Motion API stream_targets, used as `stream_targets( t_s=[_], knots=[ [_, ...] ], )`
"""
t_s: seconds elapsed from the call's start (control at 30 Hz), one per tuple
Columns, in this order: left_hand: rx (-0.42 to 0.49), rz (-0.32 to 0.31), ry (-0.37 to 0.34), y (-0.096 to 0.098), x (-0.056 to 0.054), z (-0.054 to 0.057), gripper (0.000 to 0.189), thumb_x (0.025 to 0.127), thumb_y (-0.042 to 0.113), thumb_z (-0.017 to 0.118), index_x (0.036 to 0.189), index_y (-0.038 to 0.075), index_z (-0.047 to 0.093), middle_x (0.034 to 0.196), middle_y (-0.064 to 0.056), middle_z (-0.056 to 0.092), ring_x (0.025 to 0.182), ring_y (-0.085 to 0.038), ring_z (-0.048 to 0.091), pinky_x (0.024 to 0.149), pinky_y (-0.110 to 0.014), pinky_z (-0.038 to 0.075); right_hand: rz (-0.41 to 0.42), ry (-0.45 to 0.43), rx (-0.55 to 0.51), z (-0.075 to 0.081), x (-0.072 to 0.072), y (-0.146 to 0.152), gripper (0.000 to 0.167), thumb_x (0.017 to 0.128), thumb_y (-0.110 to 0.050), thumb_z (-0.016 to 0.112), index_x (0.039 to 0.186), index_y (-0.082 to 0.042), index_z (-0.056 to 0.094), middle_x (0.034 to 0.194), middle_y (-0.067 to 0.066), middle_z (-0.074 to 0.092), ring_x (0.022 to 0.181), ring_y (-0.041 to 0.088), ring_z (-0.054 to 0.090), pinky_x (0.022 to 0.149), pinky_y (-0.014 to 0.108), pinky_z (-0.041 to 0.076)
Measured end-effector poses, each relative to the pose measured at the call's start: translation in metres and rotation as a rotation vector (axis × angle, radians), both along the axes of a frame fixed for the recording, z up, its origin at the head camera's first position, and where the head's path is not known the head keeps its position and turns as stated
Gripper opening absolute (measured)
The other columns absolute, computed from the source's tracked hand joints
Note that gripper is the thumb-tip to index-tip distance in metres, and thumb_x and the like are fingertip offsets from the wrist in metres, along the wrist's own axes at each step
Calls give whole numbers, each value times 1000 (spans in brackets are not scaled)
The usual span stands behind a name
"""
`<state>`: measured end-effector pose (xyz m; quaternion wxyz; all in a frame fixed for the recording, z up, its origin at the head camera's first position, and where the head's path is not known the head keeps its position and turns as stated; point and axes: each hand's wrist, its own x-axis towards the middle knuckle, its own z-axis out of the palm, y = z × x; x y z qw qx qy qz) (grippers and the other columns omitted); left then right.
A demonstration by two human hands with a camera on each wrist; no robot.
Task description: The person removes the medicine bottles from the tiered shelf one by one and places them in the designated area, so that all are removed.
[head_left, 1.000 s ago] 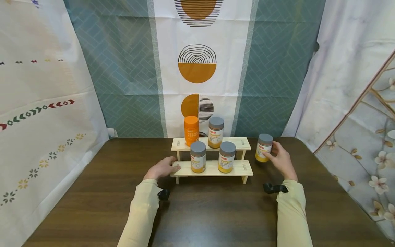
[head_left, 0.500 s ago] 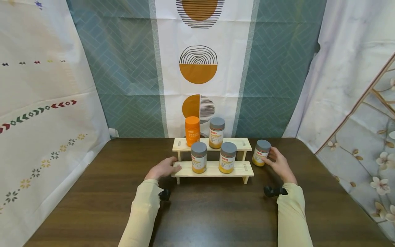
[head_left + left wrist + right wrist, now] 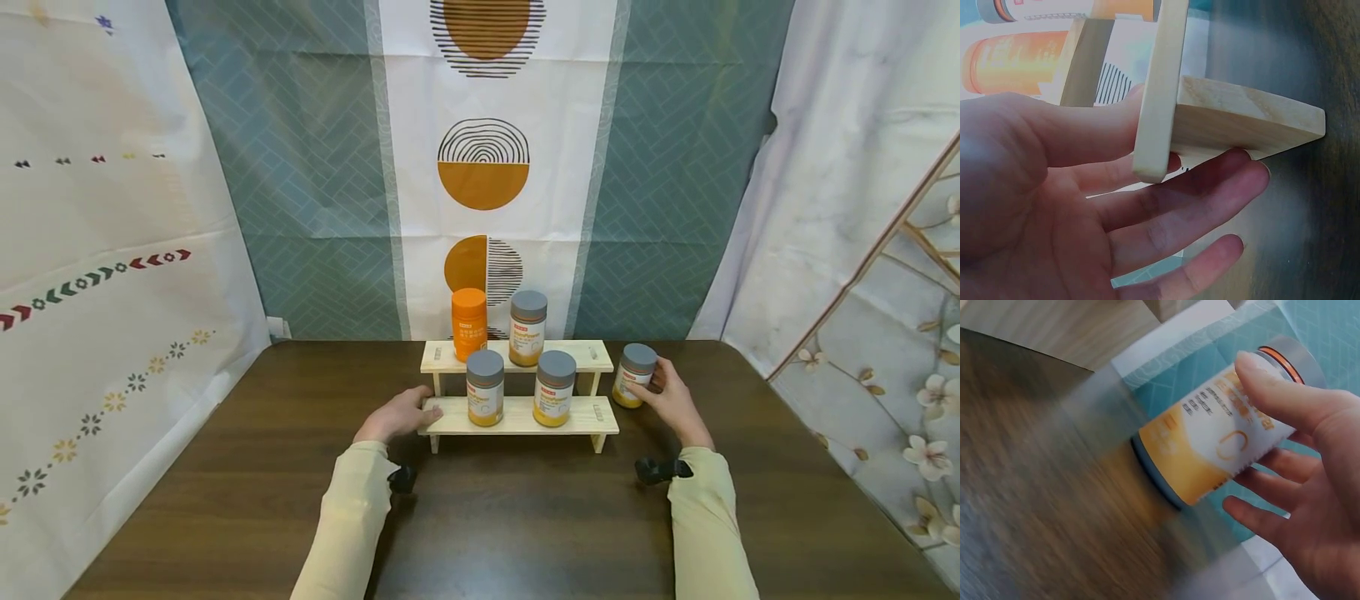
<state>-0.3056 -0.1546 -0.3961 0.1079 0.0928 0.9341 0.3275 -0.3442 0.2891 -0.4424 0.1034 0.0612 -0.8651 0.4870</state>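
Observation:
A two-step wooden display shelf (image 3: pixel 592 413) stands on the table. My left hand (image 3: pixel 392 415) holds the left end of its lower board (image 3: pixel 1161 112), thumb over the top and fingers underneath beside the leg. To the right of the shelf, my right hand (image 3: pixel 670 403) grips an upright jar (image 3: pixel 633 377) with a grey lid and a white-and-yellow label. In the right wrist view the thumb lies along the label of this jar (image 3: pixel 1210 434), fingers on the opposite side, its base close to the tabletop.
Two similar grey-lidded jars, a left one (image 3: pixel 485 389) and a right one (image 3: pixel 555 390), stand on the lower step. An orange jar (image 3: pixel 469 325) and another grey-lidded jar (image 3: pixel 528 329) occupy the upper step. A patterned curtain (image 3: pixel 315 208) hangs behind the table (image 3: pixel 525 525).
My right hand has lowered the jar and shifted it slightly left, toward the shelf. My left hand keeps its hold on the board, and the jars on the shelf stay put.

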Motion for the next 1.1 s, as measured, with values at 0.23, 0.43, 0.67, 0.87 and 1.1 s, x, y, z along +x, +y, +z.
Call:
stream_targets(
  t_s=[0.23, 0.43, 0.67, 0.87, 1.1],
  knots=[
    [1, 7, 1, 0, 2, 1, 44, 97, 22, 58, 131, -4, 51, 127, -22, 59, 112, -34, 57, 98, -52, 43, 18, -20, -8, 4, -2, -6, 75, 97, -19, 60, 150, 5, 12, 147, 35, 33, 136, 48, 36, 111, 57, 30],
    [5, 13, -23, -1, 2, 1, 45, 96, 23, 59, 132, -2, 50, 128, -21, 58, 112, -33, 56, 98, -53, 43, -3, -38, -3, 25, 4, -9, 88, 96, -22, 61, 154, 0, -1, 155, 33, 19, 143, 48, 23, 113, 60, 23],
    [14, 13, -35, -1, 0, 1, 45, 96, 25, 59, 132, -1, 50, 128, -20, 59, 111, -32, 56, 98, -52, 43, -40, 39, 103, 53, 15, -13, 77, 97, -28, 59, 154, -2, 15, 156, 28, 21, 143, 48, 21, 112, 61, 24],
    [9, 12, -39, -1, 0, 1, 45, 96, 25, 59, 132, -1, 50, 128, -20, 59, 110, -32, 56, 96, -51, 44, -46, 116, 146, 72, 25, -23, 70, 98, -31, 57, 152, -3, 23, 156, 27, 24, 142, 48, 23, 110, 63, 24],
    [18, 13, -45, -1, 0, 1, 46, 96, 24, 59, 133, -1, 49, 128, -21, 58, 109, -32, 57, 97, -51, 44, -9, 165, 133, 81, 27, -38, 62, 99, -29, 56, 150, -4, 30, 154, 26, 29, 142, 46, 26, 112, 60, 24]
  ],
)
